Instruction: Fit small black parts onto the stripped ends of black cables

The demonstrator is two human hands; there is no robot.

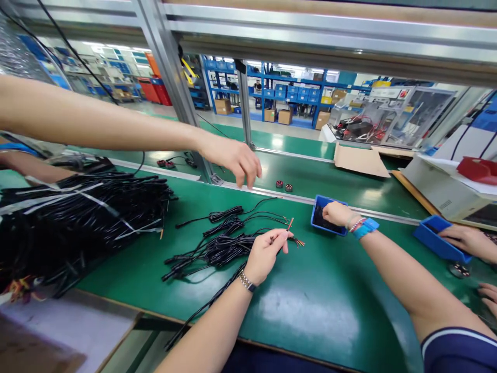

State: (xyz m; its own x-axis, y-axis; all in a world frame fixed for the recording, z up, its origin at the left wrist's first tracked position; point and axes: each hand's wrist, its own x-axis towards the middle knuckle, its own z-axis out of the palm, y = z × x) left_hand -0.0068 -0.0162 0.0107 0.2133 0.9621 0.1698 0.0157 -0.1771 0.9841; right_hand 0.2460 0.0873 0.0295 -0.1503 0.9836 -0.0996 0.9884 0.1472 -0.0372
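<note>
My left hand, with a metal-band watch at its wrist, is closed on a black cable. The cable's stripped end with coloured wires sticks up past my fingertips. More bundled black cables lie on the green table just left of this hand, and bare wire ends show beside it. My right hand, wearing a bracelet and a blue wristband, reaches into a small blue bin of small black parts. Its fingers are curled down among the parts, and whatever is between them is hidden.
A co-worker's arm reaches from the left, its hand hanging over the table. A large tied pile of black cables lies left. Small round red-and-black parts sit behind the metal rail. Another person's hand touches a second blue bin at right.
</note>
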